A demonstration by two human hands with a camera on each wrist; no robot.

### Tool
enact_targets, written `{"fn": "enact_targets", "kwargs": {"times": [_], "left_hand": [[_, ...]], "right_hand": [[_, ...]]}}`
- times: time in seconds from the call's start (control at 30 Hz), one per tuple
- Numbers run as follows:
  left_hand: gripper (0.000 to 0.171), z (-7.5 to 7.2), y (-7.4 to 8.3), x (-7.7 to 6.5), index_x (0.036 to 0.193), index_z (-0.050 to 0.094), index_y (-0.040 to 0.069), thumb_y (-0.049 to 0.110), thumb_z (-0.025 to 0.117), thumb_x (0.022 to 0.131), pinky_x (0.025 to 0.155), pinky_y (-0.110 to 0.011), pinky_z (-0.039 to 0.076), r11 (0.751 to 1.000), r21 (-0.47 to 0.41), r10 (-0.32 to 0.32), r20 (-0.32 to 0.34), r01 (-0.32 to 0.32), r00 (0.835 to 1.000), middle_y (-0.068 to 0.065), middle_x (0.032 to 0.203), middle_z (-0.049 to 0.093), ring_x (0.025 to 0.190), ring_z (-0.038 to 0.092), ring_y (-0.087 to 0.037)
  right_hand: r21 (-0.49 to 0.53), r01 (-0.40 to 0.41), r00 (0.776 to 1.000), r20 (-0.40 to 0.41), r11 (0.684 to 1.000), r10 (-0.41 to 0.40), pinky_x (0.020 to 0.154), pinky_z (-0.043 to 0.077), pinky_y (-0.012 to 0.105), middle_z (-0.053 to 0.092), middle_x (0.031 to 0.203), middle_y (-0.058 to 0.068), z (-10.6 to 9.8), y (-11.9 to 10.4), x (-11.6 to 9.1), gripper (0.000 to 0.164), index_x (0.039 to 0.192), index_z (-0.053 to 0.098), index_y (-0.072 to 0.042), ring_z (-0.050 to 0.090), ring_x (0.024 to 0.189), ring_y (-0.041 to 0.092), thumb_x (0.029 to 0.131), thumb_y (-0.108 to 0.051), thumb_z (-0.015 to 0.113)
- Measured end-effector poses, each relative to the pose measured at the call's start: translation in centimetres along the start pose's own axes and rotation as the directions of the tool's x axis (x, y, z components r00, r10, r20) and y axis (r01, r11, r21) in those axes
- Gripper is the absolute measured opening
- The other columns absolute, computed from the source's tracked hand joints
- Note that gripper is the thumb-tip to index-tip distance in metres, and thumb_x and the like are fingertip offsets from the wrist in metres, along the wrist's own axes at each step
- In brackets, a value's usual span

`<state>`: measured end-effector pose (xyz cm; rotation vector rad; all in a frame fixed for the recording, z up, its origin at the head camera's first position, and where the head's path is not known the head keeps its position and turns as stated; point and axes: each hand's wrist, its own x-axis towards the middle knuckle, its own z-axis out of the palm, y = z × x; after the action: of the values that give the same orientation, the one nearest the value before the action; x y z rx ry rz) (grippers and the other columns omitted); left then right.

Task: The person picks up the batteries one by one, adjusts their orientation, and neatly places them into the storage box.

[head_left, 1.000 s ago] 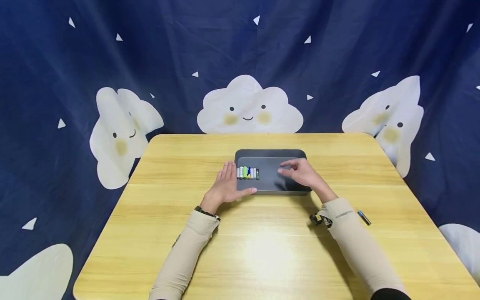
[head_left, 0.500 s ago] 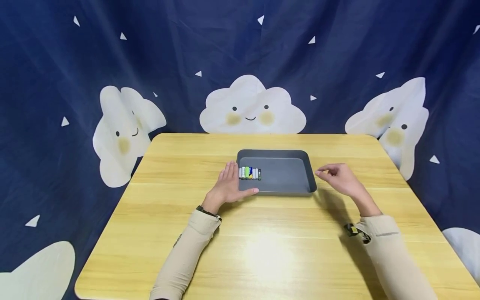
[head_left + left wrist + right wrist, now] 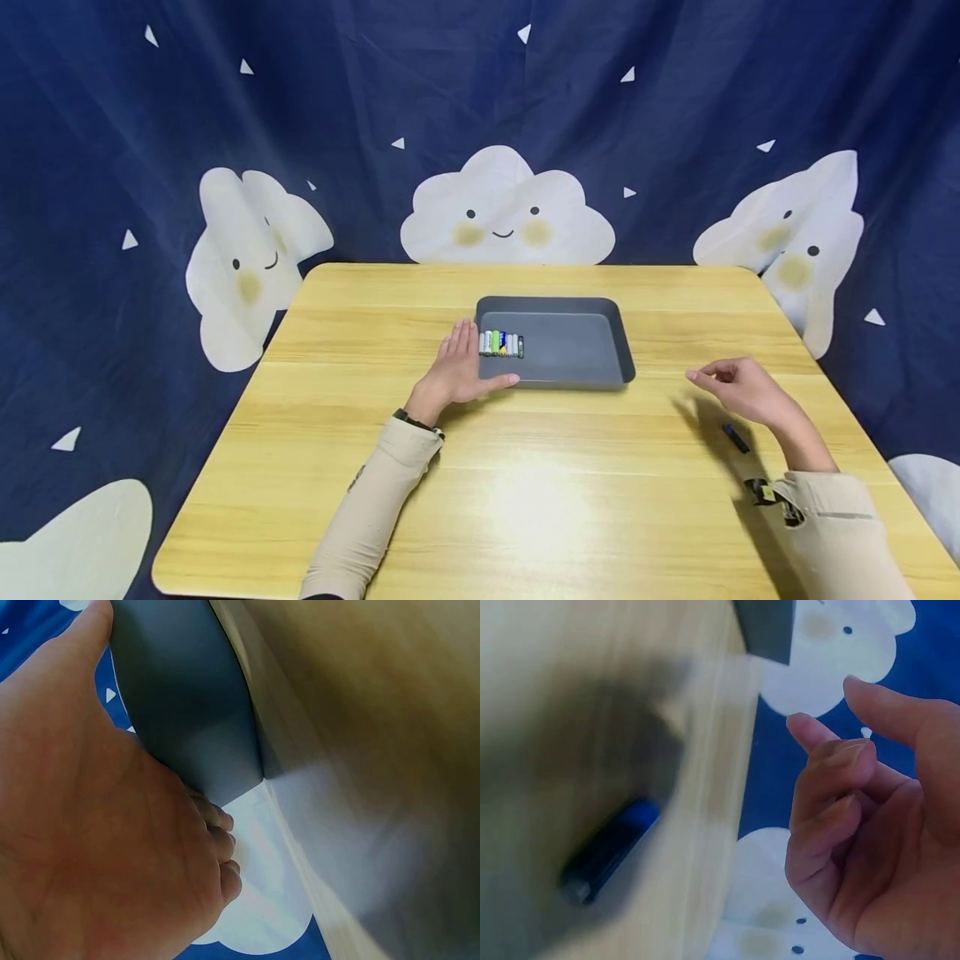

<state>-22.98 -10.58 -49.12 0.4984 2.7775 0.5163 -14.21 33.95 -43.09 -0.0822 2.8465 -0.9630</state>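
Note:
A dark grey rectangular tray (image 3: 570, 342) lies on the wooden table, with a row of several batteries (image 3: 501, 344) at its left end inside. My left hand (image 3: 457, 373) rests against the tray's left front corner, fingers straight along the side and thumb along the front rim. Over the table to the right of the tray hovers my right hand (image 3: 742, 387), its thumb and index finger apart with nothing between them in the right wrist view. Below that hand a single black and blue battery (image 3: 611, 851) lies on the table, in the hand's shadow.
The light wooden table (image 3: 360, 333) reaches back to a dark blue curtain (image 3: 360, 92) printed with white clouds. A small device (image 3: 772, 498) is strapped at the right wrist, close above the table.
My right hand has left the space over the tray and moved right and nearer, to above the lone battery. The left hand stays at the tray's corner.

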Motion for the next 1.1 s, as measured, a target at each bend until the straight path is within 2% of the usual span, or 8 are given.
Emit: {"fn": "enact_targets", "kwargs": {"times": [0.17, 0.3, 0.53, 0.73, 1.0, 1.1], "left_hand": [[0.131, 0.2, -0.1, 0.3, 0.164, -0.009, 0.002, 0.088, 0.049, 0.084, 0.134, -0.05, 0.004, 1.0, 0.003, -0.001, 0.0, 0.001, 1.0, -0.018, 0.174, -0.014, 0.163, -0.014, -0.03], [0.132, -0.1, 0.1, 0.1, 0.164, -0.009, 0.001, 0.089, 0.048, 0.084, 0.134, -0.051, 0.004, 1.0, 0.005, 0.004, -0.001, -0.004, 1.0, -0.019, 0.174, -0.013, 0.163, -0.013, -0.031], [0.13, -0.8, 0.7, -0.6, 0.164, -0.006, -0.001, 0.087, 0.049, 0.086, 0.134, -0.051, 0.003, 1.0, -0.015, 0.012, -0.006, -0.012, 1.0, -0.02, 0.174, -0.011, 0.164, -0.01, -0.032], [0.13, -0.6, 0.5, -0.4, 0.164, -0.008, 0.001, 0.087, 0.048, 0.086, 0.134, -0.05, 0.003, 1.0, -0.003, -0.002, 0.0, 0.002, 1.0, -0.019, 0.174, -0.012, 0.163, -0.012, -0.031], [0.128, -0.7, 0.6, -0.7, 0.165, -0.004, 0.0, 0.085, 0.05, 0.086, 0.134, -0.051, 0.005, 1.0, -0.009, 0.006, -0.016, -0.006, 1.0, -0.02, 0.175, -0.008, 0.164, -0.009, -0.032], [0.128, -0.6, 0.7, -0.8, 0.165, -0.004, 0.0, 0.085, 0.049, 0.087, 0.134, -0.051, 0.004, 1.0, -0.005, 0.003, -0.013, -0.003, 1.0, -0.02, 0.175, -0.008, 0.163, -0.01, -0.032]], "right_hand": [[-0.044, -0.019, 1.0, -0.011, 0.999, 0.018, 0.052, 0.034, 0.027, 0.037, 0.057, -0.008, -0.2, 1.4, -1.5, 0.049, 0.081, 0.069, 0.001, 0.036, 0.05, 0.008, 0.106, -0.039, 0.057], [-0.064, -0.058, 0.998, 0.008, 0.996, 0.059, 0.05, 0.034, 0.027, 0.039, 0.053, -0.009, -0.4, 2.5, -2.4, 0.054, 0.068, 0.06, -0.003, 0.037, 0.048, 0.008, 0.107, -0.041, 0.056], [-0.162, -0.144, 0.983, 0.09, 0.976, 0.159, 0.054, 0.035, 0.027, 0.039, 0.055, -0.007, -0.8, 3.9, -3.3, 0.061, 0.064, 0.062, -0.011, 0.037, 0.052, 0.01, 0.109, -0.048, 0.045], [-0.215, -0.19, 0.959, 0.166, 0.958, 0.228, 0.054, 0.031, 0.028, 0.031, 0.051, -0.01, -0.8, 4.4, -3.8, 0.065, 0.052, 0.04, -0.021, 0.03, 0.049, 0.01, 0.108, -0.054, 0.042], [-0.289, -0.27, 0.91, 0.235, 0.918, 0.342, 0.053, 0.037, 0.031, 0.032, 0.048, -0.008, -0.3, 4.5, -4.3, 0.067, 0.054, 0.038, -0.022, 0.032, 0.045, 0.01, 0.102, -0.069, 0.039], [-0.323, -0.277, 0.906, 0.225, 0.905, 0.357, 0.055, 0.038, 0.032, 0.038, 0.051, -0.006, -0.2, 4.4, -4.2, 0.068, 0.057, 0.042, -0.02, 0.038, 0.048, 0.012, 0.102, -0.071, 0.036]]}}
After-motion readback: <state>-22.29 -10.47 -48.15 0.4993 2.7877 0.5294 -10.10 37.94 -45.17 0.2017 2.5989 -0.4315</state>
